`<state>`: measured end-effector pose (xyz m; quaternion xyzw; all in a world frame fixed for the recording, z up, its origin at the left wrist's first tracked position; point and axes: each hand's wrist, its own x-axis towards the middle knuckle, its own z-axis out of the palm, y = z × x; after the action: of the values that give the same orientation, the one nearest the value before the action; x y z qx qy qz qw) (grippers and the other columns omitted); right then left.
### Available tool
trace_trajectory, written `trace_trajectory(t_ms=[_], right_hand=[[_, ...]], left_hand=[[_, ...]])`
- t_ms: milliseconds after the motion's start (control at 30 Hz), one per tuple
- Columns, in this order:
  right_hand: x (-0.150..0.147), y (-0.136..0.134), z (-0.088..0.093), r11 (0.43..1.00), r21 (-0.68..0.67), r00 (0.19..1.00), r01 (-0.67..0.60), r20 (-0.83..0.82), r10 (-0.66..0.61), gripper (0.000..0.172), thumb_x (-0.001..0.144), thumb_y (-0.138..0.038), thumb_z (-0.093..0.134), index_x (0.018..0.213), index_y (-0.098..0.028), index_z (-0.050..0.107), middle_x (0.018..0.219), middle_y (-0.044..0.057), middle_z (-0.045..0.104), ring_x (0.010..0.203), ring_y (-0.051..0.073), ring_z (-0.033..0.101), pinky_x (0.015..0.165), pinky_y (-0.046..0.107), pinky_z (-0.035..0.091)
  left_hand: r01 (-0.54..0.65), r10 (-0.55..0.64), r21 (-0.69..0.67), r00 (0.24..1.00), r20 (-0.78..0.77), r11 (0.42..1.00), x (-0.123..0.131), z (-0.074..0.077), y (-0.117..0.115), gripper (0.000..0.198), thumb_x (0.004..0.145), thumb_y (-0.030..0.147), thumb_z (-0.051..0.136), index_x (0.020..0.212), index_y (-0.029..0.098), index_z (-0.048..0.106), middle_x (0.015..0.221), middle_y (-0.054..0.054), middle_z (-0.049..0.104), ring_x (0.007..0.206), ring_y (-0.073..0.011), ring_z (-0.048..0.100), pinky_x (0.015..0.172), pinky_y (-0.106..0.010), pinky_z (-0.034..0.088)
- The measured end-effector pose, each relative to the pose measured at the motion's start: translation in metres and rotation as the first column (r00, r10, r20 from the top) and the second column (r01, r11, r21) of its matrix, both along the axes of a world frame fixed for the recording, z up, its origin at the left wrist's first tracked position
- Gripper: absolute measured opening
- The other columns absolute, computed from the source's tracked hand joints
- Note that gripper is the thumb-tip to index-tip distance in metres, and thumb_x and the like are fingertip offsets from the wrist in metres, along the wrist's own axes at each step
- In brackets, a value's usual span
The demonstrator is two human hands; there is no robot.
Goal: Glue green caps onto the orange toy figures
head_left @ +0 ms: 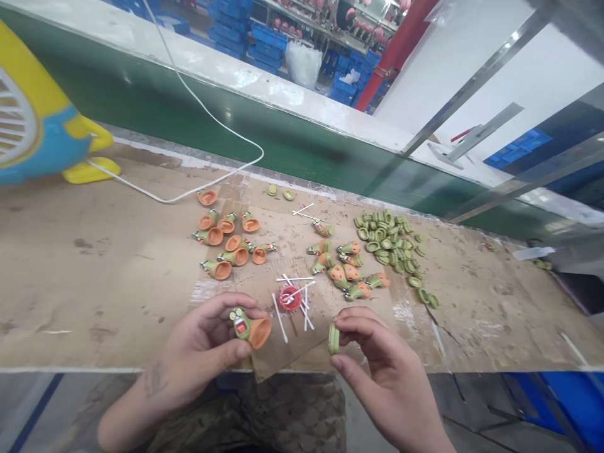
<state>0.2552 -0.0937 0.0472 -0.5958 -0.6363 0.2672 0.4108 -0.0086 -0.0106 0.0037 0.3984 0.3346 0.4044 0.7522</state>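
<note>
Between the thumb and fingers of my left hand (pixel 207 343) is a green toy figure (pixel 241 326) with bulging eyes, a red mouth and a hollow orange end turned to the right. My right hand (pixel 377 358) pinches a small green oval cap (pixel 333 338) on its edge. The two pieces are apart. Beyond them, a small red pot (pixel 289 298) holds something white, with several cotton swabs (pixel 279 318) lying around and across it. Similar figures with hollow orange ends (pixel 221 270) lie at the left, and others (pixel 357 290) lie to the right of the pot.
A heap of green caps (pixel 387 239) lies on the cardboard-covered table (pixel 141 264). A yellow and blue fan (pixel 42 119) stands at the left, its white cable (pixel 207 113) looping over the table. Blue crates (pixel 268 44) stand behind the green barrier (pixel 292 138).
</note>
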Motion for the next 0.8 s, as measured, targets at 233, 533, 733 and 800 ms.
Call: trace_trajectory(t_ms=[233,533,733,800], right_hand=[[-0.072,0.028,0.01,0.984,0.16,0.997,-0.081,-0.007,0.083,0.028,0.086,-0.012,0.075,0.109,-0.027,0.071,0.1,0.003,0.076,0.091,0.019,0.075,0.081,0.029,0.065],[-0.078,0.037,0.009,0.972,0.154,0.984,-0.177,0.024,0.176,0.025,0.088,-0.01,0.072,0.109,-0.023,0.072,0.101,0.004,0.077,0.093,0.016,0.076,0.083,0.025,0.065],[-0.072,0.037,0.01,0.953,0.173,0.967,-0.248,0.106,0.232,0.026,0.088,-0.007,0.071,0.109,-0.022,0.072,0.1,0.005,0.078,0.094,0.018,0.076,0.085,0.027,0.067],[-0.071,0.036,0.01,0.944,0.186,0.959,-0.271,0.136,0.249,0.026,0.089,-0.008,0.071,0.109,-0.022,0.072,0.099,0.006,0.078,0.092,0.019,0.076,0.083,0.029,0.067]], left_hand=[[-0.071,0.057,0.115,0.992,0.116,0.991,-0.002,0.001,-0.004,0.033,0.067,0.005,0.093,0.092,0.023,0.08,0.104,-0.006,0.083,0.101,-0.0216,0.078,0.08,-0.026,0.064],[-0.159,0.147,0.219,0.987,0.073,0.963,-0.002,-0.002,-0.006,0.038,0.061,0.001,0.095,0.088,0.023,0.082,0.1,-0.006,0.084,0.097,-0.0211,0.079,0.086,-0.028,0.063],[-0.131,0.123,0.2,0.991,0.056,0.971,-0.002,0.005,-0.007,0.036,0.057,0.003,0.098,0.083,0.022,0.082,0.097,-0.007,0.087,0.092,-0.023,0.082,0.082,-0.03,0.065],[-0.132,0.125,0.215,0.991,0.047,0.968,-0.001,0.005,-0.007,0.035,0.056,0.006,0.1,0.081,0.022,0.082,0.096,-0.008,0.087,0.09,-0.0251,0.082,0.081,-0.033,0.066]])
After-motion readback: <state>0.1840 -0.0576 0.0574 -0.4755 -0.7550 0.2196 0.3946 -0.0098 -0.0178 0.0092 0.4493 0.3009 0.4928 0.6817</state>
